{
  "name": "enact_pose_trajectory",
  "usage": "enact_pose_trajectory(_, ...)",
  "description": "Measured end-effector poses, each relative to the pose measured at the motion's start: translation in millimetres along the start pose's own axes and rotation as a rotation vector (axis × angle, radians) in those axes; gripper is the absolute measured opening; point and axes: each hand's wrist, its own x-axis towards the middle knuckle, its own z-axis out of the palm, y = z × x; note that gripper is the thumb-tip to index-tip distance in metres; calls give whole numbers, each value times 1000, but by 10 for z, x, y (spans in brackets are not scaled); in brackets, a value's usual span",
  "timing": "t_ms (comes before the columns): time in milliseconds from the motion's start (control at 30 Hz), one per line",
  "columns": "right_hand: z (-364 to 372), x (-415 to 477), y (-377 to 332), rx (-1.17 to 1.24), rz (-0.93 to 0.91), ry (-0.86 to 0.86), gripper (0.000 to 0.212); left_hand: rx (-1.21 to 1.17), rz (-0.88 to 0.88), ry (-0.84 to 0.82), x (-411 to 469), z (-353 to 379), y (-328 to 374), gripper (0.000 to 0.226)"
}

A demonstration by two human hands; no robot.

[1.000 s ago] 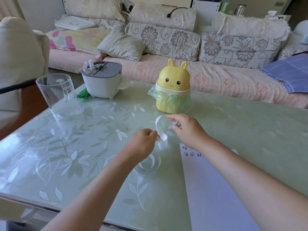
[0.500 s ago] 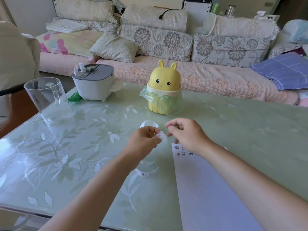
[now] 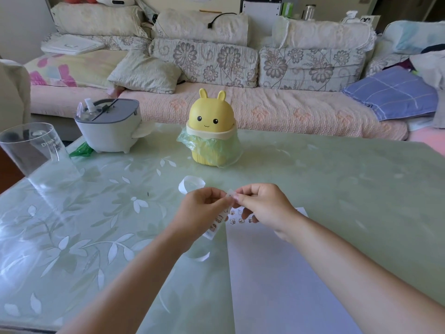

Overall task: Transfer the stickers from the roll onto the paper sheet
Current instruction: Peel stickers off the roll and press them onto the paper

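Both hands meet above the glass-topped table, over the far edge of the white paper sheet. The left hand pinches the sticker strip between its thumb and curled fingers. The right hand pinches the strip's upper end with thumb and forefinger, its other fingers curled. The strip loops away behind the left hand and trails under its wrist onto the table. A few small stickers sit in rows at the sheet's far edge. A yellow bunny-shaped bin stands beyond.
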Motion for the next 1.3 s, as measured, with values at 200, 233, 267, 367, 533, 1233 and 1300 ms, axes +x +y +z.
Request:
enact_pose_trajectory(200,-92,44,64,-180,-178,90,12,10,-20,-14,71,30,-60,6)
enact_pose_trajectory(233,-95,51,87,-220,-220,100,12,3,-22,-8,68,39,-61,7)
enact_pose_trajectory(267,-94,50,104,-254,-247,104,11,1,-22,-1,65,46,-63,9)
enact_pose_trajectory(367,-99,25,126,-310,-253,68,7,7,-13,-6,75,53,-85,12)
enact_pose_trajectory(533,-139,10,178,-273,-243,55,7,108,86,-31,43,58,-75,10)
enact_pose_trajectory(1233,-329,11,232,44,-71,152,11,603,239,-40,169,140,-176,13)
enact_pose_trajectory(1300,-398,7,276,20,-35,155,9,668,247,-49,173,194,-182,15)
